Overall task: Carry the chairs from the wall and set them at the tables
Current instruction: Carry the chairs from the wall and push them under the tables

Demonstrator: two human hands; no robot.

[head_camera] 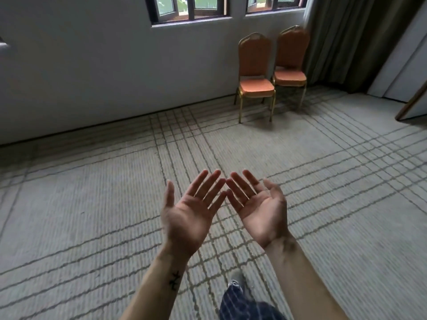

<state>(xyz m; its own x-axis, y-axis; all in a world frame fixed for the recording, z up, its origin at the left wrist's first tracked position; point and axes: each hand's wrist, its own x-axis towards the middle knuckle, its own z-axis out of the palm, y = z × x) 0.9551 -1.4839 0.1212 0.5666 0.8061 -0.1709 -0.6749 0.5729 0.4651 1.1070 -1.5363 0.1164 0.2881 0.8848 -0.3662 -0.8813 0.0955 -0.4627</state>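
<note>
Two chairs (272,72) with orange padded seats, tall arched backs and gold legs stand side by side against the grey wall (92,65) under the windows (191,8), beside the curtain (346,42). Out front, the left hand (189,211) and right hand (258,204) are palms up over the carpet (92,204), each grip wide apart, fingers straight, holding nothing, fingertips nearly meeting.

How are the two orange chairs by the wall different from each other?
The left chair stands nearer the camera; the right chair sits further back. The right chair is beside the dark curtain; the left chair has bare wall behind it. Both have orange cushions and gold legs, stand upright and face the room.
</note>
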